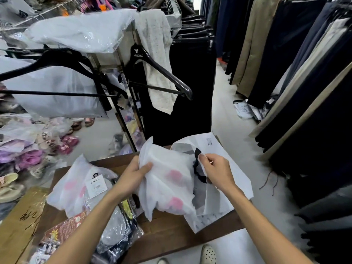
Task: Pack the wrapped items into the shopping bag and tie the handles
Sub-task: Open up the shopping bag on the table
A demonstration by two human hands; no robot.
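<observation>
Two hands, left (133, 176) and right (217, 172), two white wrapped items with pink spots (167, 180) (76, 189), one white shopping bag (224, 168), two black hangers (160, 71) (57, 61), one wooden table (171, 233).

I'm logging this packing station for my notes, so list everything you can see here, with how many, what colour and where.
wrapped item with pink dots: one, white, held over the table at centre
shopping bag: one, white, on the table's right side, mouth held open
second wrapped item: one, white with pink dots and a tag, on the table at left
clear-wrapped packs: a few, grey and dark, on the table's near left
table: one, dark brown wood, bottom centre
cardboard: one, tan, lower left
empty hanger: one, black, on the rack at centre
grey top: one, light, draped over the rack
trousers: many, dark and beige, hanging at right
left hand: grips the wrapped item
right hand: pinches the bag's edge
</observation>
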